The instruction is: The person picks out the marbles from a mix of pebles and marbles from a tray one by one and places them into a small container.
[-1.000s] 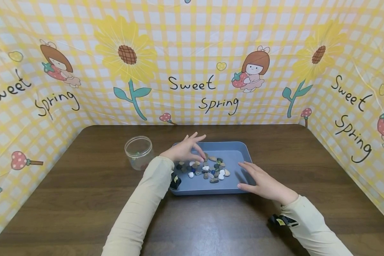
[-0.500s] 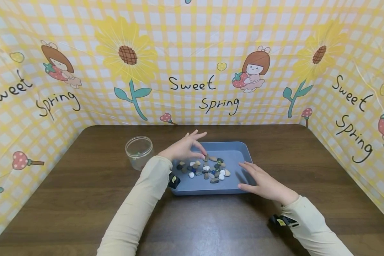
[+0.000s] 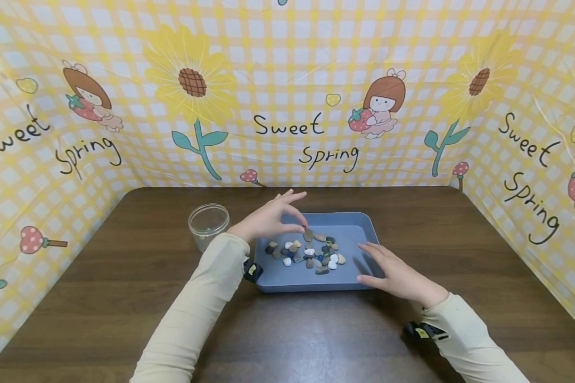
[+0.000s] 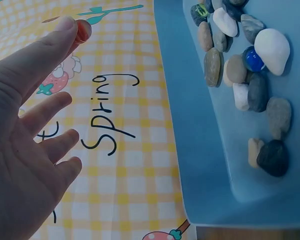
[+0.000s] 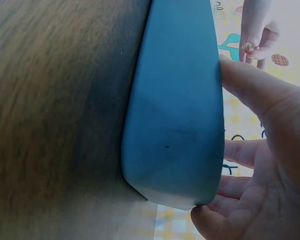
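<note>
My left hand [image 3: 270, 217] hovers above the back left part of a blue tray [image 3: 352, 274]. Its thumb and index finger pinch a small clear glass marble [image 5: 248, 47], seen best in the right wrist view; in the left wrist view the marble [image 4: 84, 31] looks reddish between the fingertips. The other fingers are spread. Below lie several pebbles [image 3: 309, 252], white, grey and brown, with a blue marble [image 4: 253, 59] among them. My right hand [image 3: 395, 272] rests at the tray's right rim, fingers extended and thumb near the front corner.
A clear open jar [image 3: 208, 221] stands left of the tray, partly hidden by the left forearm; its contents are hard to see. The brown wooden table [image 3: 311, 335] is enclosed by a yellow checked cloth [image 3: 287, 69] at the back and sides.
My left hand has lifted slightly and shifted a little to the left, uncovering more of a brown pebble under its fingertips. The right hand and the tray stay in place.
</note>
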The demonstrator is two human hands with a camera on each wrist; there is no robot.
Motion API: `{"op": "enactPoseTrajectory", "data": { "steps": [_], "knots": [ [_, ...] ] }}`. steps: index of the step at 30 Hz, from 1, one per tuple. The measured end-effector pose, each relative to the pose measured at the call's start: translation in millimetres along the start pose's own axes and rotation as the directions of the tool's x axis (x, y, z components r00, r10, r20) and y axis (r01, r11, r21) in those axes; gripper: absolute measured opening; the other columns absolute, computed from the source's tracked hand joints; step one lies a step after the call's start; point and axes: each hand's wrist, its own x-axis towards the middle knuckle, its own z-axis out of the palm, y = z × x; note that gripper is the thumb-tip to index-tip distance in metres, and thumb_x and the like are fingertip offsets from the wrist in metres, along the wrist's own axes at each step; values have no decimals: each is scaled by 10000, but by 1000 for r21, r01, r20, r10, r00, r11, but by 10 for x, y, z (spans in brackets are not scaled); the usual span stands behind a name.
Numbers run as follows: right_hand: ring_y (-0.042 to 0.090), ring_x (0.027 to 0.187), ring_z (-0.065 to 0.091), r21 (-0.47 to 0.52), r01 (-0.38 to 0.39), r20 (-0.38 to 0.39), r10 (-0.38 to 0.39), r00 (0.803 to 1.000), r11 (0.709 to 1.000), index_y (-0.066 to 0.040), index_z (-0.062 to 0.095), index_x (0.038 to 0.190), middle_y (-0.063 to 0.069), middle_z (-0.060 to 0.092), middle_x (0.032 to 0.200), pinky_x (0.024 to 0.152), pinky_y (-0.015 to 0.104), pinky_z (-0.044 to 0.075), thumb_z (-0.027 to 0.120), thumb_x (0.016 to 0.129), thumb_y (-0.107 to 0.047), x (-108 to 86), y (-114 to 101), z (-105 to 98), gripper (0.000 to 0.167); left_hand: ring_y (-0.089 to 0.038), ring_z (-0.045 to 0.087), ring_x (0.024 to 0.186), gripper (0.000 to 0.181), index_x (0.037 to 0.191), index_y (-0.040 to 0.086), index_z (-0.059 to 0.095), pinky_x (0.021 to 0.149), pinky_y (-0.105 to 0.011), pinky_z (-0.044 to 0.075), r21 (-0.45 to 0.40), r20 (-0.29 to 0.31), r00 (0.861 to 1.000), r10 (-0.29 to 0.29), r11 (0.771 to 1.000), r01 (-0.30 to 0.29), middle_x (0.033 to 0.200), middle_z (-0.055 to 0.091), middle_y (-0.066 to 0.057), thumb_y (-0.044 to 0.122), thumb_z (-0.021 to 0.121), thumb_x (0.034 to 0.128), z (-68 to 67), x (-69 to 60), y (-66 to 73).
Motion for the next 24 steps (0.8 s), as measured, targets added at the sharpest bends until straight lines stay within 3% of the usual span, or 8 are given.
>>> {"op": "enactPoseTrajectory", "data": {
  "steps": [12, 24],
  "knots": [
    [456, 1348, 300, 2, -10, 6, 10, 1000, 1000, -14, 332, 1426, 275, 312, 1463, 1041, 613, 321, 616, 873, -420, 1, 1, -3, 742, -330, 84, 1466, 104, 916, 163, 732, 1186, -521, 27, 9, -39, 999, -1, 1000, 1, 1534, 294, -97, 228, 684, 852, -87, -88, -15],
    [460, 1338, 312, -10, -13, 2, 13, 1000, 1000, -19, 344, 1420, 281, 318, 1457, 1036, 614, 326, 622, 870, -419, 0, 1, -8, 735, -355, 93, 1460, 107, 934, 155, 721, 1174, -556, 47, 9, -67, 997, -41, 999, 42, 1534, 285, -111, 218, 674, 860, -201, -242, -73]
  ]
}}
